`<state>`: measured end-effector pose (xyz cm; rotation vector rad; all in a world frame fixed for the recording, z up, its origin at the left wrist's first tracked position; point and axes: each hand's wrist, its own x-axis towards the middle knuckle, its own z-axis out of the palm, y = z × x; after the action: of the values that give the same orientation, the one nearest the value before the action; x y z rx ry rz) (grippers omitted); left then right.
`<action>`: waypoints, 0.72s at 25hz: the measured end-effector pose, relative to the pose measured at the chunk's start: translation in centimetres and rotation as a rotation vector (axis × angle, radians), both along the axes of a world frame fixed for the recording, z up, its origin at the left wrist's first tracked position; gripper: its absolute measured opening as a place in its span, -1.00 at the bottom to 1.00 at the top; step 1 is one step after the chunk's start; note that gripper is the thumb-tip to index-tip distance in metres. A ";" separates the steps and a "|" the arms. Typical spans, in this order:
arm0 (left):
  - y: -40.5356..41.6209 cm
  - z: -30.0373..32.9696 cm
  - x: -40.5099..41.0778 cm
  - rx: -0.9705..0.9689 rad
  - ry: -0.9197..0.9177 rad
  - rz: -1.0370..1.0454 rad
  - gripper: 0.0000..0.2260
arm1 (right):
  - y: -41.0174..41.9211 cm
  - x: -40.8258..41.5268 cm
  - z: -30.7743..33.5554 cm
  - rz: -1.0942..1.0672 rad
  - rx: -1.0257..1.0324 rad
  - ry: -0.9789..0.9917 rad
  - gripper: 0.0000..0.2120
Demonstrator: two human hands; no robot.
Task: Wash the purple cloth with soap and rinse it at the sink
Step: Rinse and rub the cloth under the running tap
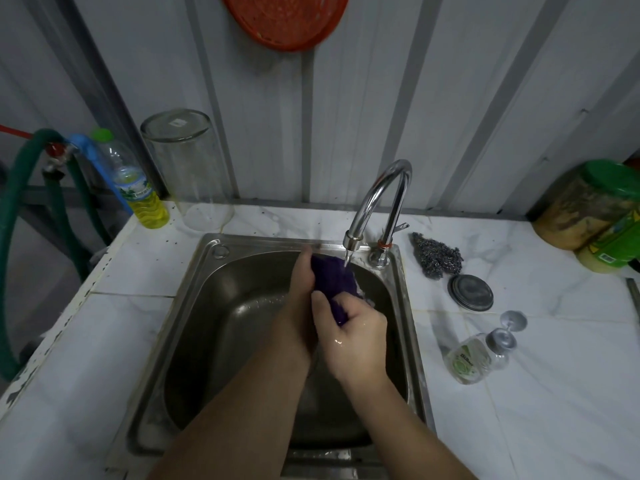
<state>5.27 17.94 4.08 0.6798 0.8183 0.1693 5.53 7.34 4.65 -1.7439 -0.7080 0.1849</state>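
Both forearms reach in over the sink [207, 306], and the right hand [349, 336] has its fingers curled tight round the lower end of the purple cloth [332, 282], while the left hand [301, 277] grips the upper part, bunched just under the faucet [377, 202]. The stream lands on the cloth's top edge, so I'd expect splash over the rim onto the counter [519, 393] if the wad is squeezed that high (the basin gives plenty of room lower down). Wet hands could let it slip towards the drain. Any soap left in the folds won't rinse unless the cloth is opened out. The steel scourer [438, 258] sits well clear.
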 end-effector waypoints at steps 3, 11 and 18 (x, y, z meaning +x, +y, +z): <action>-0.8 -0.1 -0.2 0.002 -0.008 0.060 -0.59 | 1.2 0.7 0.8 -0.067 -0.241 0.044 -0.54; -2.0 1.3 0.6 0.066 0.092 -0.007 -0.79 | 3.4 7.9 0.8 -0.223 -0.427 0.343 -0.69; -0.4 1.6 1.2 0.041 0.175 0.172 -0.56 | 0.7 2.5 0.3 -0.017 -0.102 0.317 -0.71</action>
<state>6.44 17.54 5.67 0.6687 1.0440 0.2852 8.00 8.04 4.92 -1.7644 -0.4580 0.4816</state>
